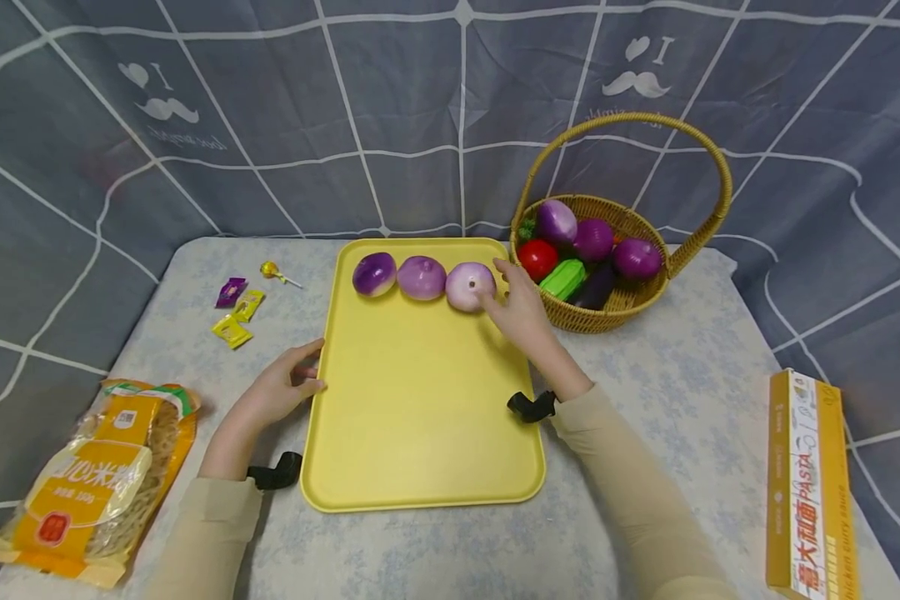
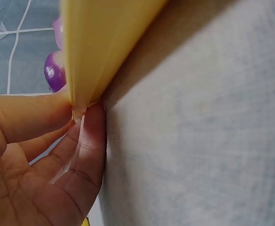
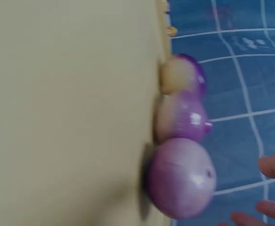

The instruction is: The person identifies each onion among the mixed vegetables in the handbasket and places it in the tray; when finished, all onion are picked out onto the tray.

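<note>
Three purple-and-white toy vegetables lie in a row along the far end of the yellow tray (image 1: 420, 400): a dark purple, white-based one (image 1: 374, 274), a purple onion (image 1: 422, 278) and a paler onion (image 1: 467, 292). My left hand (image 1: 281, 387) pinches the tray's left rim; in the left wrist view, the thumb (image 2: 34, 115) lies above the rim and the fingers beneath. Beside the pale onion, my right hand (image 1: 521, 308) is held with fingers spread. The right wrist view shows its fingertips (image 3: 274, 165) apart from the onion, holding nothing.
A handled wicker basket (image 1: 607, 321) of toy vegetables stands right of the tray's far corner. Wrapped candies (image 1: 232, 331) and a lollipop (image 1: 270, 269) lie on the left. A noodle bag (image 1: 93, 479) is at near left, a pasta box (image 1: 810, 492) at near right.
</note>
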`<action>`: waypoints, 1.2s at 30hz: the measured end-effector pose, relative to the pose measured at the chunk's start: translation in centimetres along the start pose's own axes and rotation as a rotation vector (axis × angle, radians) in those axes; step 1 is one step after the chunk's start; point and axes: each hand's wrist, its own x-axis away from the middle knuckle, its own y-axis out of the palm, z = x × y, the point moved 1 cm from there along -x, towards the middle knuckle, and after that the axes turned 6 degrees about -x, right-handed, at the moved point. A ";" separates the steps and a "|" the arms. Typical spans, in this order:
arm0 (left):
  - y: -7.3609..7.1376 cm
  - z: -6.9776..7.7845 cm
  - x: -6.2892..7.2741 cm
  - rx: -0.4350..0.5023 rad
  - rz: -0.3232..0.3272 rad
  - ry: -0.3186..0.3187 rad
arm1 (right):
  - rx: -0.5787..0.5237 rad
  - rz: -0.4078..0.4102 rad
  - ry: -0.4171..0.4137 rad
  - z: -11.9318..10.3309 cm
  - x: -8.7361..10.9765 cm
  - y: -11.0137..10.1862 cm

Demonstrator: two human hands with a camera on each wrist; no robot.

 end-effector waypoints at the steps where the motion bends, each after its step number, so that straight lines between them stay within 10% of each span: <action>1: 0.0 0.0 0.0 0.001 0.000 0.000 | -0.026 0.017 -0.016 -0.2 0.2 -0.6; 7: -0.4 0.0 0.2 -0.014 0.009 0.000 | -0.079 0.134 -0.075 -0.5 0.2 -4.8; 21: -0.7 0.2 0.2 -0.027 0.018 0.005 | -0.007 0.388 0.124 4.0 -1.0 -13.8; 36: 0.1 0.0 0.1 -0.006 0.021 0.007 | 0.120 0.281 0.298 7.0 -1.7 -15.5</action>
